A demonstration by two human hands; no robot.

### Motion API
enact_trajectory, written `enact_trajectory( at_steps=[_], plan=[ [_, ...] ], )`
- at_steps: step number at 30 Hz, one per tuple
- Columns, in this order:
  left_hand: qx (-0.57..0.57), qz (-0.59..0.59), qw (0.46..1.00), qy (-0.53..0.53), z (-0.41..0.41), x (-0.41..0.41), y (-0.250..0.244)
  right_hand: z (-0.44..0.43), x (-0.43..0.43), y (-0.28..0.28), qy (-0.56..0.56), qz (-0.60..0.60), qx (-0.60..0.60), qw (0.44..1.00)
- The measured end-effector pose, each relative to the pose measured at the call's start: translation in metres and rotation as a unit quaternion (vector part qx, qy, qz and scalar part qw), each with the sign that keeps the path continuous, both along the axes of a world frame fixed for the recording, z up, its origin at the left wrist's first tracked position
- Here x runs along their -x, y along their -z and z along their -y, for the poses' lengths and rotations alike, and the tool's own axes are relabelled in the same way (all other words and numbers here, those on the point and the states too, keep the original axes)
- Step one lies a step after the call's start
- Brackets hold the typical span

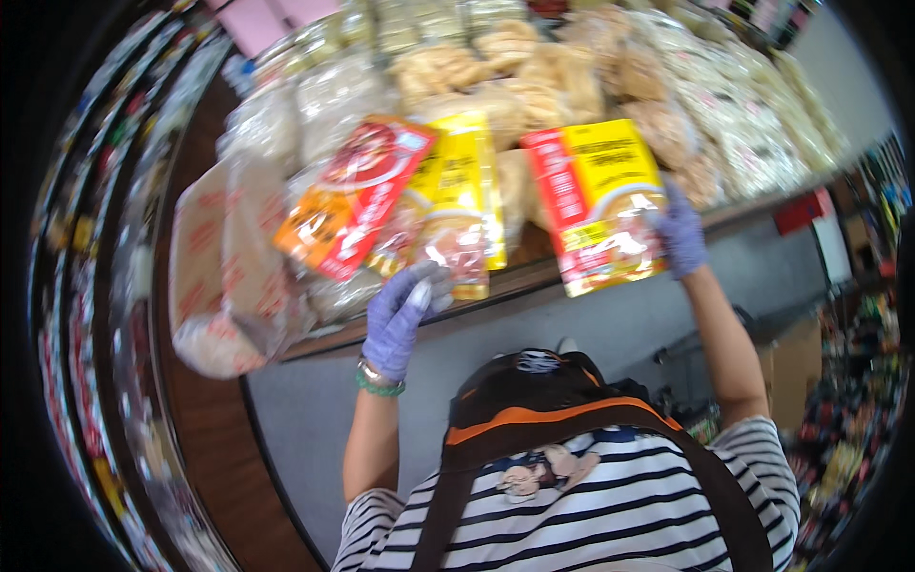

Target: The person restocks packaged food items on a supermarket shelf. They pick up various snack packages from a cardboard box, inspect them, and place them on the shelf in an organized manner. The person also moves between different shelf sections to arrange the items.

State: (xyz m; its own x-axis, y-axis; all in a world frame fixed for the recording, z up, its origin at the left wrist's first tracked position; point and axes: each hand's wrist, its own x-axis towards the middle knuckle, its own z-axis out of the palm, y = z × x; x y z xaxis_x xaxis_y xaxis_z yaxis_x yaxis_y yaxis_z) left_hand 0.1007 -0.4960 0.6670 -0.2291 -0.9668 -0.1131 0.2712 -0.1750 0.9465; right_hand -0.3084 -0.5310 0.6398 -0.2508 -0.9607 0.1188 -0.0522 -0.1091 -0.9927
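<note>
Purple knit gloves with pale fingertips cover both hands. My right hand (683, 229) grips the right edge of a yellow and red food pouch (607, 207), held up above the counter's front edge. At the lower edge of several yellow pouches (457, 207) is my left hand (411, 307), its fingers bent around the bottom of one of them. An orange and red pouch (357, 196) overlaps these on the left, tilted. Behind the pouches lie clear bags of tan, folded food (529, 79), their contents not certain.
A large bag with red print (229, 264) sits at the counter's left end. White packs (743, 121) fill the right side. Stocked shelves (100, 286) curve along the far left. A cardboard box (793, 372) and more goods stand at the lower right.
</note>
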Motion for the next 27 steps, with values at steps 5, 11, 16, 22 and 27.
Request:
enact_trajectory(
  at_steps=[5,11,16,22,27],
  plan=[
    [-0.103,-0.061,0.978,-0.168,0.002,-0.057,0.020,0.053,0.055,0.025,0.035,-0.235,-0.039,0.971],
    [-0.073,0.010,0.965,-0.250,0.032,-0.089,0.018,0.079,-0.091,-0.024,-0.106,-0.215,0.008,0.971],
    [0.042,-0.123,0.955,-0.265,0.072,-0.109,0.004,0.086,-0.199,-0.036,-0.377,-0.104,-0.092,0.916],
    [0.037,-0.189,0.934,-0.301,0.093,-0.109,-0.027,0.074,-0.281,-0.034,-0.298,0.170,-0.267,0.900],
    [0.041,-0.220,0.921,-0.318,0.100,-0.117,-0.020,0.107,-0.282,-0.018,-0.213,0.079,-0.134,0.964]
  ],
)
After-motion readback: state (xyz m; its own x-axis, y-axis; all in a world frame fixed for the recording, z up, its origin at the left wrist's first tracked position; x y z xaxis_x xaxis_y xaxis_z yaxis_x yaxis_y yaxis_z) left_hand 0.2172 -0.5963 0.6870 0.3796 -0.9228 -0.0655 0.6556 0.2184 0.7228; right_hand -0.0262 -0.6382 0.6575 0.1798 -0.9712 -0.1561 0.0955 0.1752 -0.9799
